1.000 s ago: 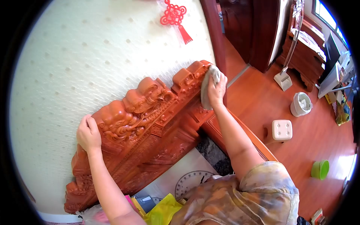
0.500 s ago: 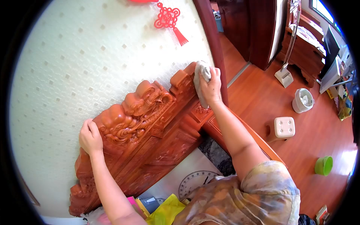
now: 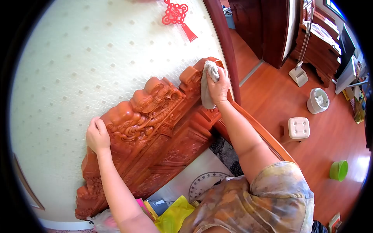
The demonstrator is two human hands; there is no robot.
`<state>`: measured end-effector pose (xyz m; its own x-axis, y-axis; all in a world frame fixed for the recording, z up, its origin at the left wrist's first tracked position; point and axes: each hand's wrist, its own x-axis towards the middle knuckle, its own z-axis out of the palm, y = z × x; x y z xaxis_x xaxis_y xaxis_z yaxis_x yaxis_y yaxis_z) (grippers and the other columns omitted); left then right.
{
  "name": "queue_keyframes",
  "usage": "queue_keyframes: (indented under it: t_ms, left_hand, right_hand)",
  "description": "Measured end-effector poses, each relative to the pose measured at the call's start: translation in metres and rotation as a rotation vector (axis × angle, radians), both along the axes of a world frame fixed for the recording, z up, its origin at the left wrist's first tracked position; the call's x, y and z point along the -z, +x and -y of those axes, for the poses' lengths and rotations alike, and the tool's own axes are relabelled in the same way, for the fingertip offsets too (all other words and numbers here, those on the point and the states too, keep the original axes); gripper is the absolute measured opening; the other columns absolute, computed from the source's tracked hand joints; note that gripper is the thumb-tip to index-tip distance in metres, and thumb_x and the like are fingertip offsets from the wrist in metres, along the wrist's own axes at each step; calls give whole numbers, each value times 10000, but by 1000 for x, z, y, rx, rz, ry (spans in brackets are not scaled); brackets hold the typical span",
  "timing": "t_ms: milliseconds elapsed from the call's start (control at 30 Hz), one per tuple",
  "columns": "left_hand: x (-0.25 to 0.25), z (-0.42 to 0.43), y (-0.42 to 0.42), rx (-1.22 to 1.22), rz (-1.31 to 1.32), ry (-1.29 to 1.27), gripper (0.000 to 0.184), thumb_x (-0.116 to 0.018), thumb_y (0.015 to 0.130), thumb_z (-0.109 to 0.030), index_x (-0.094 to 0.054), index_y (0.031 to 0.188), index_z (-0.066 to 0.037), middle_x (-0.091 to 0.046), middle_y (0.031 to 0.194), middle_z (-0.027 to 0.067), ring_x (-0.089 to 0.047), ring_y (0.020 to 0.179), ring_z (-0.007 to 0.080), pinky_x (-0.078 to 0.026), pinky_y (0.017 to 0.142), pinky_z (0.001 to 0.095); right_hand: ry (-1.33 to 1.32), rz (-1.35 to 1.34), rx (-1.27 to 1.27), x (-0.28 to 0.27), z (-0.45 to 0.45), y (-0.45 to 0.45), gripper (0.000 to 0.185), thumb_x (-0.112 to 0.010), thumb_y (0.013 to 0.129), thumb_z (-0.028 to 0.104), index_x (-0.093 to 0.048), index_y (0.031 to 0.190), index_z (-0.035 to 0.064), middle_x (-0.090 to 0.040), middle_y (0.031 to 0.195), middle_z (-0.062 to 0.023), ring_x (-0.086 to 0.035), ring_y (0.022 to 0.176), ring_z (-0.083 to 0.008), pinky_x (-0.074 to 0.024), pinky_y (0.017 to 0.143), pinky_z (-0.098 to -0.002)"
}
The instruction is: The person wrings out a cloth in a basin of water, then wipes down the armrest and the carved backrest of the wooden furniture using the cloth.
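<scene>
A carved reddish-brown wooden headboard runs slantwise along the patterned wall, with raised scrolls along its top. My left hand grips its upper edge on the left side, fingers curled over the wood and partly hidden. Near the far right end, my right hand is closed on a grey cloth that lies pressed against the headboard. The hand covers part of the cloth, and folds of it hang down below the fingers.
Below the headboard lie a yellow bag and a round-patterned pale sheet. On the wooden floor to the right stand a tufted stool, a lined trash bin, a green bin and a long-handled dustpan. A red knot ornament hangs above.
The view has shifted slightly. My right hand and the cloth have moved a little inward from the headboard's right tip, which now shows beyond them. My left hand keeps its hold.
</scene>
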<state>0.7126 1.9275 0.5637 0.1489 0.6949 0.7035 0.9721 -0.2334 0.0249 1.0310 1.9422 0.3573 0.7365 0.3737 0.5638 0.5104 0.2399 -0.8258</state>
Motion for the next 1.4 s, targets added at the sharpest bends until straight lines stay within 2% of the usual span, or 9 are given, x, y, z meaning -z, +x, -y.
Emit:
queue_keyframes:
  t_ms: [133,200,533,667,800,1000,1133,1300,1400]
  left_hand:
    - [-1,1,2,-17,-9,-2,356,-352,820,-277,-613,848,-37,-603,811,175,-566,743,354,-440,634,411]
    - [-1,1,3,-19,-9,4,354,-353,819,-278,-611,840,-37,-603,804,172,-563,736,358,-438,628,414]
    - [-1,2,4,-28,22,-10,332,-359,810,-289,-571,729,-46,-575,714,169,-530,658,374,-404,555,432]
    - [1,0,3,23,18,61,332,-359,810,-288,-555,704,-42,-566,696,168,-523,638,369,-394,539,430]
    - [1,1,1,13,18,33,330,-360,810,-288,-555,700,-45,-561,677,163,-516,616,360,-392,529,418]
    - [0,2,3,-11,9,22,329,-364,810,-288,-550,704,-38,-560,674,162,-513,611,360,-392,528,415]
    - [0,0,3,-46,-1,3,345,-357,815,-294,-585,767,-38,-588,739,169,-542,680,365,-418,580,415]
    - [1,-3,-1,-16,7,-23,369,-346,824,-299,-613,859,-47,-606,821,164,-564,759,354,-437,641,399]
    - [0,0,-1,-17,-10,-19,378,-345,823,-296,-616,880,-40,-610,837,161,-569,772,348,-440,655,394]
  right_hand:
    - [-135,-347,-120,-51,31,-32,295,-605,749,294,-539,954,92,-487,922,-90,-545,801,-249,-448,687,-370]
    - [-24,5,-283,-24,25,-39,276,-608,747,274,-543,948,96,-499,922,-78,-553,805,-233,-449,692,-354]
    - [-171,-355,-27,-47,28,-41,254,-567,769,246,-493,927,62,-424,977,-144,-525,844,-282,-447,718,-397]
    - [-215,136,-302,-35,37,-43,232,-619,711,165,-531,899,64,-430,1020,-136,-564,785,-295,-482,680,-377]
    - [-120,-193,-67,-46,28,-31,296,-630,709,172,-515,953,50,-456,957,-129,-512,825,-310,-436,696,-369]
    - [-18,26,-8,-18,21,-42,261,-623,695,157,-535,936,108,-458,958,-107,-549,751,-279,-463,624,-377]
    - [-173,476,-419,12,46,-21,258,-648,638,131,-564,882,120,-482,926,-86,-564,741,-278,-458,605,-382]
    - [-66,53,-297,-29,56,-40,297,-652,639,110,-550,917,136,-483,950,-88,-549,779,-294,-458,633,-384]
    - [-14,181,-301,-21,38,-49,305,-633,652,102,-555,942,151,-496,967,-71,-548,801,-286,-462,639,-360]
